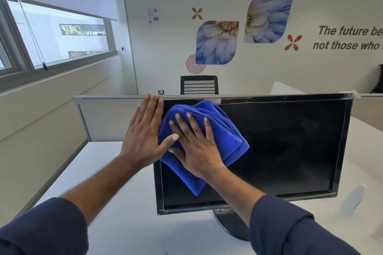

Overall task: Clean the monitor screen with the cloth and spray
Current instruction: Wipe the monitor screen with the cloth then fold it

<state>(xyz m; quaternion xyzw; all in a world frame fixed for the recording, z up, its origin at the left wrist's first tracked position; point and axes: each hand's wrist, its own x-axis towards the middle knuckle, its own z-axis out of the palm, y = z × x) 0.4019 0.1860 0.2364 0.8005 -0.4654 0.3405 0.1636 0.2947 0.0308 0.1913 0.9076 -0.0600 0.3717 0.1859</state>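
Head view: right hand [199, 151] flat, presses cloth [226, 130] on monitor [290, 147].

Blurred spray bottle [354, 200], screen's right

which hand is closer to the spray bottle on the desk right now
Right. The right hand presses the blue cloth against the screen's upper left, well left of the spray bottle. The left hand lies flat on the monitor's left edge, farther still.

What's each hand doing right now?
Left hand: open, flat against the monitor's left edge.
Right hand: open, pressing the blue cloth on the screen.
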